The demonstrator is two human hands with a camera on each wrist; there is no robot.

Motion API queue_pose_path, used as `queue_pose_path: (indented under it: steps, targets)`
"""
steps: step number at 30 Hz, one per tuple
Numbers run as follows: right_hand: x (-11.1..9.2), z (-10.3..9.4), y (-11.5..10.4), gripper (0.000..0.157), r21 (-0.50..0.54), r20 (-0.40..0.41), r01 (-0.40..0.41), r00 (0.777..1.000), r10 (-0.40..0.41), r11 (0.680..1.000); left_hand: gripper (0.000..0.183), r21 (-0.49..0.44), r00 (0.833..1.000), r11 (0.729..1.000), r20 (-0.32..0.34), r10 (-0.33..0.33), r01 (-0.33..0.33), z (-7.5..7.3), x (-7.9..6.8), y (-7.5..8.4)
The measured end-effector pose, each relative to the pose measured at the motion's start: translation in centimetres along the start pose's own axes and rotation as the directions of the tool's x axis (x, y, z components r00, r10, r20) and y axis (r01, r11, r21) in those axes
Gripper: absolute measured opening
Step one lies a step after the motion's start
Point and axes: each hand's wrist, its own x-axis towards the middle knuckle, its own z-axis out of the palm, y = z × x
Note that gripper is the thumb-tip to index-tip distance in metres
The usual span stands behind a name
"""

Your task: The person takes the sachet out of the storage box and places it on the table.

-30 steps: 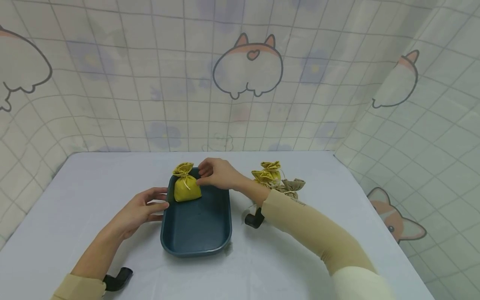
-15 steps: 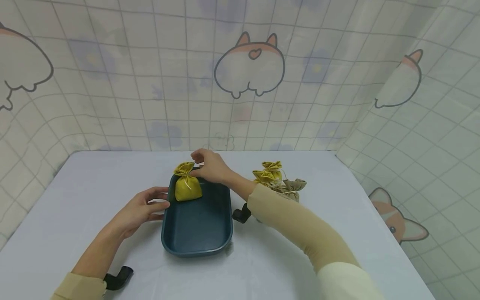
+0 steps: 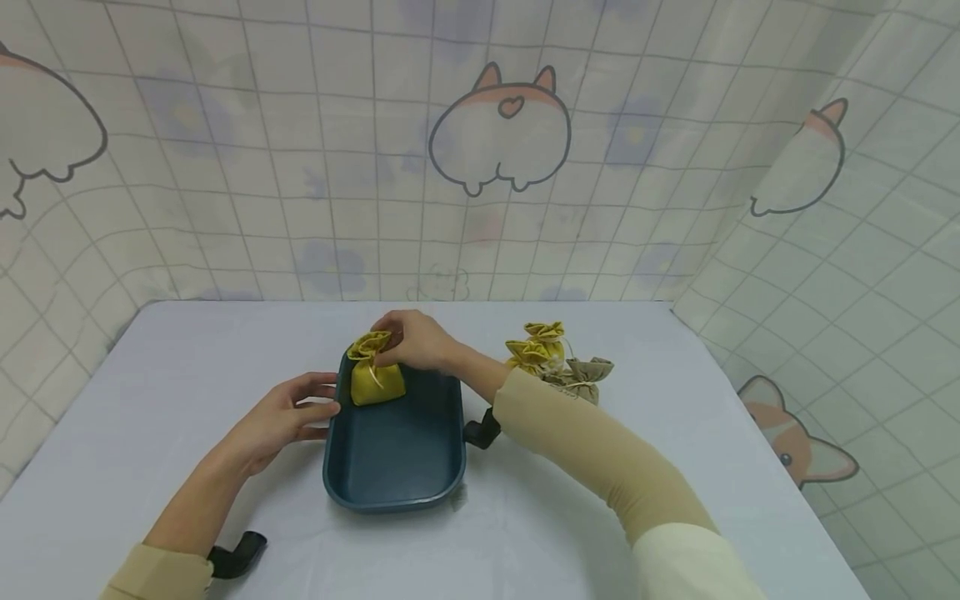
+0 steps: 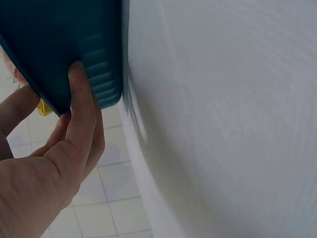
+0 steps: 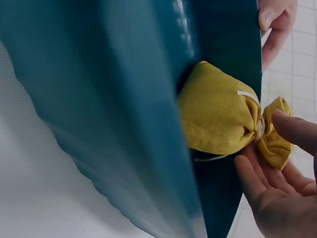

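A dark blue-green tray (image 3: 397,467) lies on the table, with one yellow drawstring pouch (image 3: 372,388) upright in its far left corner. My left hand (image 3: 288,417) holds the tray's left wall, its fingers along the outside and the thumb at the rim (image 4: 17,79). At the pouch's tied neck, my right hand (image 3: 422,340) grips with the thumb on the near side and fingers behind. In the right wrist view the gathered yellow top (image 5: 275,134) sits between thumb and fingers, and the pouch's white cord shows.
Right of the tray, partly behind my right sleeve, stand yellow pouches (image 3: 543,342) and grey-brown pouches (image 3: 588,373) in a cluster. Black wrist-worn pieces (image 3: 240,557) show beside both forearms. A white cloth covers the table; a patterned curtain (image 3: 495,233) hangs behind.
My right hand reached left over the tray's far end, then came down around the pouch's neck. The pouch's top has shifted slightly. My left hand has stayed at the tray.
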Motion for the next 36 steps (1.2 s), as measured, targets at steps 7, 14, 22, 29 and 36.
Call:
queue_pose_path:
  steps: [7, 14, 22, 29, 36]
  targets:
    - [-0.1, 0.2, 0.4, 0.042, -0.003, 0.055, 0.002, 0.998, -0.001, 1.0, 0.066, 0.002, 1.0, 1.0, -0.002, 0.004, -0.004, 0.1, 0.0, 0.0]
    - [-0.2, 0.6, 0.6, 0.035, 0.001, 0.073, 0.009, 0.997, -0.009, 1.0, 0.066, 0.007, 1.0, 1.0, -0.01, 0.004, -0.004, 0.1, 0.0, -0.2]
    - [-0.4, 0.9, 0.3, 0.027, 0.017, 0.069, 0.003, 0.998, -0.004, 1.0, 0.064, 0.006, 1.0, 1.0, -0.006, 0.023, -0.023, 0.1, -0.1, -0.2]
    - [-0.6, 0.9, 0.6, 0.026, 0.02, 0.039, 0.014, 0.999, -0.015, 1.0, 0.063, 0.015, 1.0, 1.0, -0.009, 0.014, -0.014, 0.1, -0.1, -0.1]
    - [-0.8, 0.8, 1.2, 0.024, 0.128, 0.005, 0.007, 1.0, -0.007, 0.992, 0.064, 0.018, 1.0, 1.0, -0.01, 0.01, -0.009, 0.2, 0.0, -0.2]
